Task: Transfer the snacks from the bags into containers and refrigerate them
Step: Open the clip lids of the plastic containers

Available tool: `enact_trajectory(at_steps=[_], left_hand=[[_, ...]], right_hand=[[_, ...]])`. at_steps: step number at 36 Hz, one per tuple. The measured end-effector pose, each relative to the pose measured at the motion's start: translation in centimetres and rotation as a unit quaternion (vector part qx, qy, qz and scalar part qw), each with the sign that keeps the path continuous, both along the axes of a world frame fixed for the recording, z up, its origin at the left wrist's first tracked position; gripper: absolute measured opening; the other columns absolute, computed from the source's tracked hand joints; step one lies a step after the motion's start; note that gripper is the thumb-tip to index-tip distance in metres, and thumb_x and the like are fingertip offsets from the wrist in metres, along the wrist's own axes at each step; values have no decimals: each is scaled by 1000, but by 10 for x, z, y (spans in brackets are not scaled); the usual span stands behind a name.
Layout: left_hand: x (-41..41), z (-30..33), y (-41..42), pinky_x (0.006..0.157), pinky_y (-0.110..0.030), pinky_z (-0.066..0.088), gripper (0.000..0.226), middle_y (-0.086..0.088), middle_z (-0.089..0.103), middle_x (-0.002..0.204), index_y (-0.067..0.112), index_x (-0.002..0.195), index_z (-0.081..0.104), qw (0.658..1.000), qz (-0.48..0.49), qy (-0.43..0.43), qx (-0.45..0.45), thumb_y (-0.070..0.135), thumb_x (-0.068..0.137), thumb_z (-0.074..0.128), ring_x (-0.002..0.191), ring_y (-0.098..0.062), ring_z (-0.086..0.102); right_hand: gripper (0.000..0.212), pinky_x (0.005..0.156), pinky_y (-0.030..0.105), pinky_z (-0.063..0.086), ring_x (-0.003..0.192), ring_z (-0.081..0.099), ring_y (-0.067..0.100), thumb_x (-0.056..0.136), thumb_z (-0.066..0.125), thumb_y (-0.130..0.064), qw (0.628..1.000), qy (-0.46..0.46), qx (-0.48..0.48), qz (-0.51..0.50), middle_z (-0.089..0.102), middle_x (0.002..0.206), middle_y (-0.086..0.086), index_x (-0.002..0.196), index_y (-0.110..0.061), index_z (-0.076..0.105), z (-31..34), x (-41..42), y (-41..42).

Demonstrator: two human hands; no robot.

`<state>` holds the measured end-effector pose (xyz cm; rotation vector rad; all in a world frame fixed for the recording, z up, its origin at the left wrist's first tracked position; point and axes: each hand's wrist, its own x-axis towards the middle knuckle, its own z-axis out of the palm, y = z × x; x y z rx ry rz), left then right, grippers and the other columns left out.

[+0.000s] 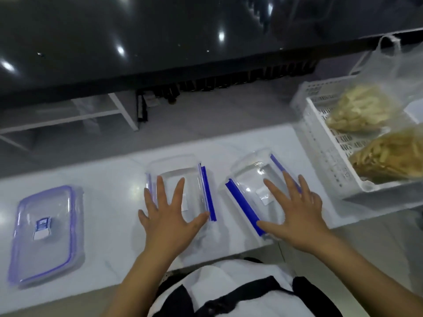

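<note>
From the head view, we lay our left hand flat, fingers spread and released, on the middle container, and our right hand likewise on the right container. A third lidded container lies well to the left on the white counter. Two snack bags sit in the white basket at right.

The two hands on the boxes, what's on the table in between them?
Only bare white table lies between the left hand and right hand, seen from the head camera.
</note>
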<state>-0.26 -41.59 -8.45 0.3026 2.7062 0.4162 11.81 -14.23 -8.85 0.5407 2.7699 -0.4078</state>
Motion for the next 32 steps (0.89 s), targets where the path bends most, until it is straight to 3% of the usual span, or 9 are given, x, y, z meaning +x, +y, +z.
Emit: enact_trajectory(at_steps=[7, 11, 15, 20, 25, 29, 32], left_hand=[[7, -4, 23, 120, -63, 1, 107, 7, -33, 164, 50, 156, -8, 996, 84, 17, -27, 92, 71, 44, 152, -31, -25], [9, 0, 28, 120, -62, 1, 110, 6, -29, 165, 48, 156, -7, 995, 93, 19, -40, 94, 64, 33, 153, -32, -22], [12, 9, 38, 121, -61, 0, 104, 5, -29, 165, 49, 156, -7, 997, 65, 36, -35, 89, 73, 39, 153, -31, -22], [1, 34, 73, 123, -54, -2, 98, 7, -27, 166, 56, 152, -10, 999, -17, 51, -1, 87, 73, 38, 153, -27, -25], [-13, 74, 152, 124, -50, 4, 94, 9, -21, 167, 58, 150, -7, 981, -162, 64, 80, 69, 83, 59, 154, -21, -19], [-14, 115, 228, 123, -46, 6, 90, 18, -16, 167, 56, 154, 7, 929, -312, 86, 179, 57, 86, 66, 154, -11, -18], [-8, 147, 292, 120, -40, 2, 88, 16, -10, 168, 50, 156, 15, 874, -417, 138, 207, 50, 86, 69, 154, -10, -15]], right_hand=[[101, 116, 61, 8, 150, -23, 34, 69, 26, -94, 999, 22, 19, -36, -26, 164, -2, 148, -52, -20, -7, -37, 12], [101, 115, 60, 9, 149, -23, 36, 74, 34, -91, 999, 12, 10, -43, -23, 165, -2, 154, -48, -11, -5, -51, 14], [101, 116, 61, 3, 148, -28, 33, 75, 34, -92, 999, 17, -21, -43, -28, 164, -2, 153, -48, -13, 1, -43, 16], [93, 119, 57, -2, 150, -24, 22, 72, 19, -91, 992, 89, -64, -59, -23, 165, -8, 152, -52, -6, 25, -11, 31], [79, 117, 51, 25, 149, 21, 21, 78, 33, -79, 950, 223, -88, -201, 28, 162, -3, 148, -41, 40, 65, 36, 72], [60, 106, 53, 40, 136, 43, 28, 88, 60, -57, 906, 291, -78, -296, 51, 146, 2, 140, -29, 54, 76, 79, 110], [63, 116, 49, 30, 147, 30, 25, 89, 68, -47, 891, 270, -107, -348, 38, 159, 3, 146, -32, 47, 73, 107, 133]])
